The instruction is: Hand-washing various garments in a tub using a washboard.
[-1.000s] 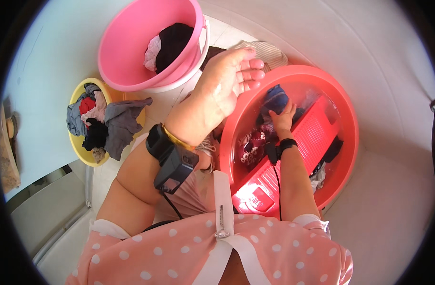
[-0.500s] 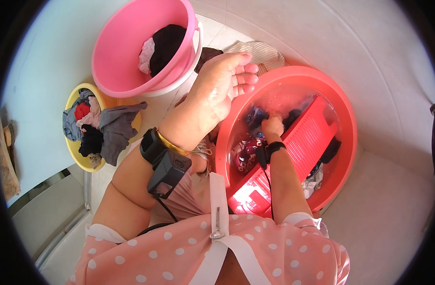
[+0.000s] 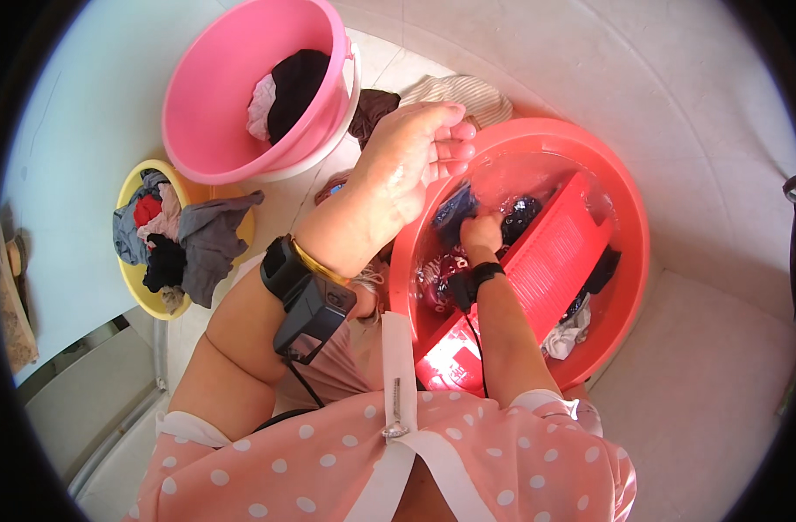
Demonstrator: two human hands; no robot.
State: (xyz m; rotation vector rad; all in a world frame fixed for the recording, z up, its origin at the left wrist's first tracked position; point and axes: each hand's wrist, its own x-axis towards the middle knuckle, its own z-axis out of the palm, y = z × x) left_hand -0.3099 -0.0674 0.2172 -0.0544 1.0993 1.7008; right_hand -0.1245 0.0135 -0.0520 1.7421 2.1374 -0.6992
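Leftmost, a yellow basin (image 3: pixel 144 294) contains mixed garments, with a gray cloth (image 3: pixel 214 248) draped over its right rim. Next, a pink basin (image 3: pixel 202 96) stands tilted and contains a pale pink cloth (image 3: pixel 260 106) beside a black cloth (image 3: pixel 298 91). A black device (image 3: pixel 315 317) is strapped to the left forearm. The left hand (image 3: pixel 407 157) is raised near the left rim of a red tub (image 3: pixel 635 252), palm exposed, fingers extended and slightly bent. Within the tub, a maroon cloth (image 3: pixel 437 283) and a dark blue cloth (image 3: pixel 450 217) lie in water. The right hand (image 3: pixel 481 233) is lowered onto the blue cloth, fingers directed downward; whether they grip it cannot be determined. A dark patterned cloth (image 3: pixel 521 217) lies just beside this hand. A ribbed red washboard (image 3: pixel 546 252) spans the tub diagonally. Beyond its right edge lies a white cloth (image 3: pixel 570 335).
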